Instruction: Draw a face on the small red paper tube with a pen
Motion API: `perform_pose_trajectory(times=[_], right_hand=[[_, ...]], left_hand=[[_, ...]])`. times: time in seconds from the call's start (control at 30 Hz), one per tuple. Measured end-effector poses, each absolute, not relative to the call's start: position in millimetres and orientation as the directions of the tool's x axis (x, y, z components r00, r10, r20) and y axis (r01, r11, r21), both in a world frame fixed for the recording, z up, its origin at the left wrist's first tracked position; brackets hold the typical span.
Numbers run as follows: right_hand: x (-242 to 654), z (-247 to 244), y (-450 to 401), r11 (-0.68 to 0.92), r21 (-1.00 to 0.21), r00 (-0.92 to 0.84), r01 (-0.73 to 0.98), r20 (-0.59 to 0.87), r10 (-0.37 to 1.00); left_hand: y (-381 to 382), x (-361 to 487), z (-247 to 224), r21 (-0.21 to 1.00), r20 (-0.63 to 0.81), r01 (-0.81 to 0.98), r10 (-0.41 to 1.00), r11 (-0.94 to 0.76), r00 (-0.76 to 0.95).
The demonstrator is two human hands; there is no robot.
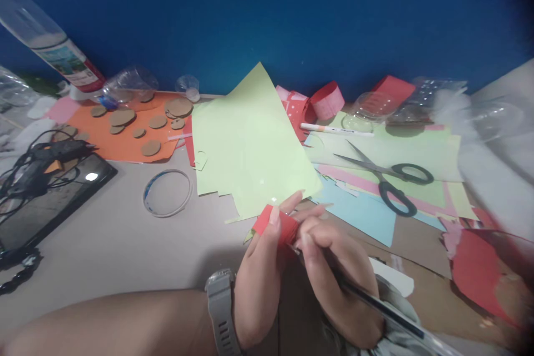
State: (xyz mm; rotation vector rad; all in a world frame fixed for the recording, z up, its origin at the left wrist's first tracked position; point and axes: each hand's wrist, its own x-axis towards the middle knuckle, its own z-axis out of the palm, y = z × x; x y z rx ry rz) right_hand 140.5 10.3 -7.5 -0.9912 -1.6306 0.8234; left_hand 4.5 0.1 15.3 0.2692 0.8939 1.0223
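My left hand [259, 283], with a grey watch [222, 308] at the wrist, is closed on a small folded piece of red paper [262, 219]. The thumb presses on top of the paper, and a bit of green paper [249, 235] pokes out at its left side. My right hand [340, 272] is closed round a clear pen [400, 317] with a dark refill, which slants down to the lower right. Its fingertips meet the right side of the red paper; the pen's tip is hidden. Just beyond both hands lies a large light-green sheet [250, 144].
Open scissors [386, 169] lie on coloured paper at right, near a white marker [336, 130]. A tape ring [167, 193] rests at left. Cardboard discs [122, 117] sit on orange paper [98, 142]. A plastic bottle [54, 39] leans against the blue wall [267, 11]; a black device [50, 194] lies below.
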Motion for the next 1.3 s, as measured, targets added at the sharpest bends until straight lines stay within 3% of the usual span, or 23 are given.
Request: perform_pose_trajectory(times=[0.17,0.33,0.53,0.7,0.9,1.13,1.3], right_hand=[[142,-6,11,0.476,-0.850,-0.238,0.225,0.426,0.873],[138,-16,11,0.368,-0.927,-0.016,0.069,0.368,0.930],[131,-24,10,0.213,-0.964,0.120,-0.156,0.195,0.973],[129,-24,11,0.322,-0.941,0.146,-0.106,0.305,0.941],[129,-24,11,0.167,-0.981,0.147,-0.100,0.151,0.978],[131,-24,11,0.175,-0.978,0.112,-0.116,0.162,0.980],[134,-23,11,0.204,-0.974,0.129,-0.096,0.191,0.973]], left_hand=[[-1,3,7,0.592,-0.503,-0.605,0.831,0.532,0.237],[0,8,6,0.520,-0.495,-0.679,0.830,0.519,0.255],[-1,10,8,0.561,-0.577,-0.631,0.800,0.535,0.165],[-5,6,9,0.573,-0.556,-0.630,0.813,0.525,0.172],[-2,4,2,0.539,-0.548,-0.643,0.806,0.545,0.224],[-4,5,-4,0.649,-0.554,-0.532,0.817,0.544,0.159],[-1,8,-3,0.658,-0.544,-0.530,0.824,0.534,0.155]])
